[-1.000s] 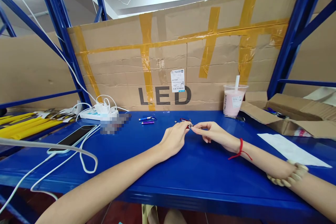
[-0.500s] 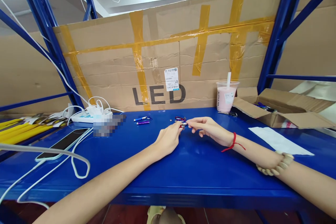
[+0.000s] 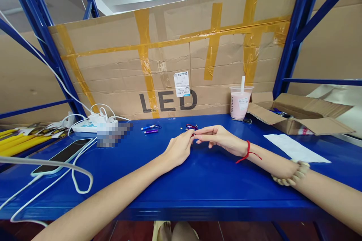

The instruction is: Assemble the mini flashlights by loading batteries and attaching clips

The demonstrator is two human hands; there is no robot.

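Over the middle of the blue tabletop, my left hand (image 3: 178,150) is closed around a small red metal tube (image 3: 193,134), mostly hidden by the fingers. My right hand (image 3: 222,139), with a red string at its wrist, meets it from the right, thumb and fingertips pinched at the tube's end. Just behind the hands lies a red carabiner clip (image 3: 191,126), and beside it a tiny round piece (image 3: 181,128). Further left are a blue pen-shaped tube with a clip (image 3: 151,127) and a short purple tube (image 3: 151,131).
A pink drink cup (image 3: 240,103) with a straw stands at the back right, near an open cardboard box (image 3: 299,115). White paper (image 3: 295,148) lies in front. On the left are a phone (image 3: 63,157), white cables, a power strip (image 3: 80,126) and yellow rods (image 3: 22,145).
My right hand has moved left, closing up to my left fingertips. The silver end that showed between the hands is now covered. The whole view has shifted slightly.
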